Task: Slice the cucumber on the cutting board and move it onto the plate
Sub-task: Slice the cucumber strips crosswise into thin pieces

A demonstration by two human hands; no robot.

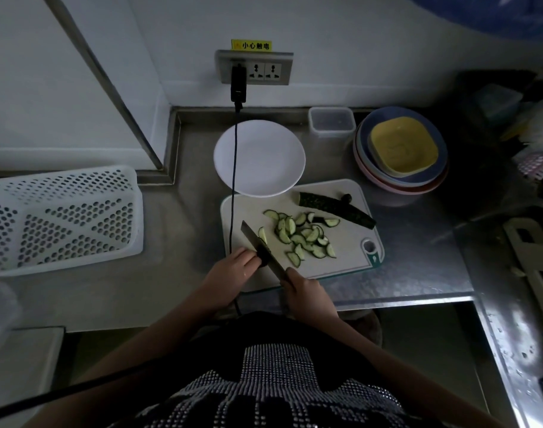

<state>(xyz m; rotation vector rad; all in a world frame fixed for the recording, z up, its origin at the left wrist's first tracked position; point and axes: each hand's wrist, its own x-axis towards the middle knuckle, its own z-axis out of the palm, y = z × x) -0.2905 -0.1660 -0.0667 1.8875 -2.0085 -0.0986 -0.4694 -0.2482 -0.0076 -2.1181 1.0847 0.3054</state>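
My right hand (304,288) grips the knife (261,245); my left hand (233,268) pins a cucumber (263,261) stub against it at frame centre. Slices (304,236) lie on the board (341,257), below the plate (259,157).

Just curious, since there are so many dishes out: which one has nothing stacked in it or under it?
The white plate, standing alone just behind the cutting board. The other dishes sit nested in one stack to its right, with a yellow square dish on top.
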